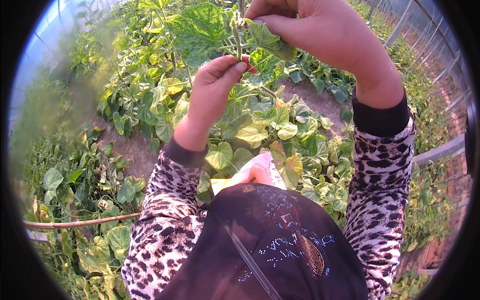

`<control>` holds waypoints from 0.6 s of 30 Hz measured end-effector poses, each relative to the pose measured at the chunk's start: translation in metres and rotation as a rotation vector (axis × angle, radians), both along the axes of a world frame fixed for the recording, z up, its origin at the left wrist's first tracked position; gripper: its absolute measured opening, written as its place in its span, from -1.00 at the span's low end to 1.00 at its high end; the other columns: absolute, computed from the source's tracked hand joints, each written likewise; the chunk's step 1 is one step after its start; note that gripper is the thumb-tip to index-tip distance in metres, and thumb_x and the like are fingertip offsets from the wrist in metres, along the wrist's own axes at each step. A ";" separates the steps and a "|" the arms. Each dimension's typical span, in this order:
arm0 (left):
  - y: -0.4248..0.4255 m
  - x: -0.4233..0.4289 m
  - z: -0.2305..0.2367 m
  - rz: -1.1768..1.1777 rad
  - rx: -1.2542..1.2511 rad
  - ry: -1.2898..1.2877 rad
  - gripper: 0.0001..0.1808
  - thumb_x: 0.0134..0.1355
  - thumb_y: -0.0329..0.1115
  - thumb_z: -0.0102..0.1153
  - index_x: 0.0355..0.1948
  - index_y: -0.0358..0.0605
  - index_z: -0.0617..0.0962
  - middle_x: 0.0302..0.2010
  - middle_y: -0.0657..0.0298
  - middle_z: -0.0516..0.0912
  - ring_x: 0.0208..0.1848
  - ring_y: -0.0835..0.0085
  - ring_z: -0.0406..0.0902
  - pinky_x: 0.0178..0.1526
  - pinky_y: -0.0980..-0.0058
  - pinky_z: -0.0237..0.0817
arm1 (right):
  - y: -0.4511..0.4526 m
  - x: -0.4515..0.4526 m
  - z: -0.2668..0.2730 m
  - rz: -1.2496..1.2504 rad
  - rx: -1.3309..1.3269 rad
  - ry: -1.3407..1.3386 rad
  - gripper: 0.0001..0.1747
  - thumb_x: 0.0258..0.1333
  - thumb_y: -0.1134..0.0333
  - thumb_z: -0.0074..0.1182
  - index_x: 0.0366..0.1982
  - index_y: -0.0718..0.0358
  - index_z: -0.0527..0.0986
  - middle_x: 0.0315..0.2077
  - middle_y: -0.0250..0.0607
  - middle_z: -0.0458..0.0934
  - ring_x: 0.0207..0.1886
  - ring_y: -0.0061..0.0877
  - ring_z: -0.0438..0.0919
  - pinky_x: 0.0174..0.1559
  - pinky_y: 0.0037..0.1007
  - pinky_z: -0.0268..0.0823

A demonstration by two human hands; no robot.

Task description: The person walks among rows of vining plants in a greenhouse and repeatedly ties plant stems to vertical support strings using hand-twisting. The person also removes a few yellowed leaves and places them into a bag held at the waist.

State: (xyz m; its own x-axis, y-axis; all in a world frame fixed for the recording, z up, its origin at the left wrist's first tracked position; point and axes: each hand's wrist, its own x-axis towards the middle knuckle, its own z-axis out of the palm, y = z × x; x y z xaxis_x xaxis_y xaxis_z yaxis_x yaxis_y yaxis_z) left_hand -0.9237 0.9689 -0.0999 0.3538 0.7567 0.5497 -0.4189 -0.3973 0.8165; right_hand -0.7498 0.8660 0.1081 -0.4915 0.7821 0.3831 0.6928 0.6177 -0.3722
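My left hand (221, 82) pinches the green stem (238, 43) of a cucumber-like vine between thumb and fingers, just below its growing tip. Up and to the right, my right hand (303, 30) is curled beside the tip, with its thumb at the edge of a folded leaf (272, 39); its fingertips are partly hidden, and whether they grip the leaf or something behind it cannot be told. A broad mottled leaf (202, 30) spreads to the left of the stem.
Leafy vines (161, 112) surround me, some leaves yellowed. Patches of bare soil (131, 150) show between them. A pink and white bag (258, 168) lies in front of my torso. A thin cane (82, 222) crosses at left; metal frame bars (440, 150) stand at right.
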 end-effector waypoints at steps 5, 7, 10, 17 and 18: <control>-0.005 0.012 0.009 0.053 -0.052 -0.097 -0.79 0.46 -0.40 0.18 0.02 -0.30 0.67 -0.12 0.19 0.77 -0.08 0.48 0.71 -0.13 0.54 0.57 | 0.003 0.005 -0.032 -0.102 0.449 0.242 -0.82 0.35 0.43 0.05 -0.25 0.35 0.63 -0.57 -0.35 0.48 -0.56 -0.62 0.37 -0.47 -0.52 0.24; -0.005 0.014 0.010 0.001 -0.052 -0.208 -0.78 0.49 -0.43 0.11 0.03 -0.34 0.65 -0.08 0.13 0.73 -0.07 0.36 0.73 -0.06 0.38 0.66 | 0.002 0.015 -0.039 -0.101 0.536 0.379 -0.84 0.38 0.42 0.04 -0.19 0.33 0.60 -0.66 -0.47 0.36 -0.64 -0.65 0.26 -0.56 -0.56 0.12; 0.004 0.005 0.004 0.001 -0.112 -0.295 -0.77 0.50 -0.46 0.08 0.05 -0.39 0.63 -0.08 0.06 0.72 -0.07 0.27 0.74 0.02 0.26 0.67 | -0.004 0.034 -0.078 -0.299 0.296 0.659 -0.80 0.41 0.36 0.07 -0.09 0.32 0.59 -0.54 -0.45 0.49 -0.52 -0.69 0.39 -0.44 -0.59 0.24; 0.015 0.000 0.003 -0.002 -0.122 -0.284 -0.72 0.52 -0.41 0.02 0.09 -0.39 0.60 -0.07 -0.02 0.73 -0.01 0.23 0.72 0.11 0.28 0.62 | 0.036 0.109 -0.270 -0.509 -0.282 0.783 -0.67 0.33 0.14 0.24 -0.25 0.30 0.69 -0.54 -0.45 0.54 -0.46 -0.74 0.40 -0.37 -0.53 0.27; 0.015 -0.001 0.004 -0.005 -0.105 -0.276 -0.72 0.53 -0.41 0.01 0.09 -0.40 0.60 -0.06 -0.02 0.73 -0.01 0.22 0.72 0.10 0.28 0.62 | 0.037 0.108 -0.287 -0.545 -0.328 0.796 -0.70 0.32 0.15 0.24 -0.21 0.28 0.68 -0.52 -0.42 0.55 -0.45 -0.70 0.42 -0.34 -0.51 0.32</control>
State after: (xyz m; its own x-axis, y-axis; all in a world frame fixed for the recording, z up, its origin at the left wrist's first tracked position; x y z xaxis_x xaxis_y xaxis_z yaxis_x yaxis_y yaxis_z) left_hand -0.9247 0.9843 -0.0959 0.2056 0.8133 0.5443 -0.6322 -0.3142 0.7082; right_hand -0.6413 0.9029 -0.1786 0.2670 0.9486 0.1698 0.3270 0.0765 -0.9419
